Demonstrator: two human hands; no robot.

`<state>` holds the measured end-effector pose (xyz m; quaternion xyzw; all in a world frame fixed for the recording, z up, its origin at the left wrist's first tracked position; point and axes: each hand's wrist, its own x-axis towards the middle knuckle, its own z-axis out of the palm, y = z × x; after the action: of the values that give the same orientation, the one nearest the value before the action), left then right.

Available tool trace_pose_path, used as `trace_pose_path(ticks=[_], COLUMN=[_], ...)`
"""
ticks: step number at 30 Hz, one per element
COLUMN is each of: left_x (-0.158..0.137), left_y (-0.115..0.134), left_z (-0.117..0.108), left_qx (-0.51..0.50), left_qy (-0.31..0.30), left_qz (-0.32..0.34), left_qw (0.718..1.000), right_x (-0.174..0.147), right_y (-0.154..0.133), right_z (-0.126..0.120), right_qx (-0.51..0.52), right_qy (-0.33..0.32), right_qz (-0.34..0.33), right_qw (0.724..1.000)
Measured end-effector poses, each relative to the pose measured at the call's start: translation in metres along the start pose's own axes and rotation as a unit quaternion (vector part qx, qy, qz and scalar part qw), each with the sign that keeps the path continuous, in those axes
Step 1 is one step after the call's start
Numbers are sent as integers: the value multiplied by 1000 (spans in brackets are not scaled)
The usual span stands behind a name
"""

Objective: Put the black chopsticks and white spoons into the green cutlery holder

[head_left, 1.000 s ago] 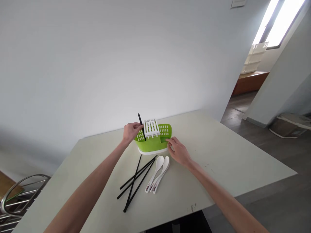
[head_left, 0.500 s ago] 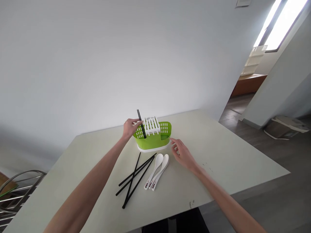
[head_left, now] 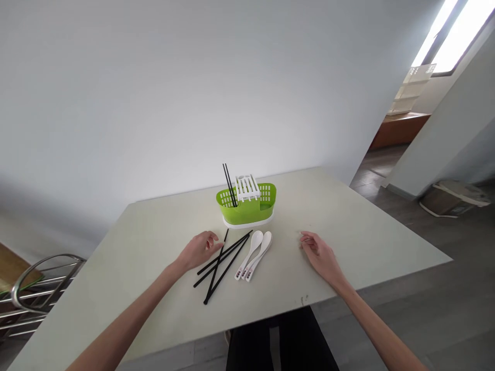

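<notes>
Tubing of bright, curved metal (head_left: 15,294) stands at far left, beside the pale, smooth-topped table (head_left: 348,226). Reading rightward, we see the left hand (head_left: 199,250) relaxed, thumb parted from half-bent fingers, with nothing in its hold; it overlaps part of the slim black loose chopsticks (head_left: 219,262), and we cannot tell whether it touches them. These lie crossed in front of the oval green plastic basket (head_left: 247,211) with perforated walls. Slim black standing chopsticks (head_left: 229,185) lean in its left side; a slotted white plastic rack (head_left: 247,196) spans its middle. Glossy white spoons (head_left: 266,241), partly stacked, lie just right of the loose chopsticks. The right hand (head_left: 320,255), well apart from them, is loosely curled around nothing.

We judge that the loose chopsticks could scatter if 1 were pulled from beneath the others, that a knock to the standing chopsticks could tip the basket, and that a nudge could slide the spoons apart.

Counts, left to right: 1 left hand, 4 loose chopsticks, 2 standing chopsticks, 1 basket, 1 rack, 3 spoons (3 handles, 2 bowls clearly visible), 1 right hand.
</notes>
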<state>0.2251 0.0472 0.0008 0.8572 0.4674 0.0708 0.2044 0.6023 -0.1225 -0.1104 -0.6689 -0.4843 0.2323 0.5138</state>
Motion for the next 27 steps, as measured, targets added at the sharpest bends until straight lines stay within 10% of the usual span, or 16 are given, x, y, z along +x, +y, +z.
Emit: trace_pose_path(ticks=[13, 27], left_x=[-28, -37], left_y=[38, 10], left_z=[14, -13], left_qx=[241, 73], left_qy=[-71, 10], left_qz=[-24, 9], left_qw=[968, 997], right_x=[-2, -3], right_y=[-7, -12], right_z=[0, 0], right_qx=[-14, -13], right_qy=[20, 24], right_qz=[-41, -37], right_qw=[999, 999])
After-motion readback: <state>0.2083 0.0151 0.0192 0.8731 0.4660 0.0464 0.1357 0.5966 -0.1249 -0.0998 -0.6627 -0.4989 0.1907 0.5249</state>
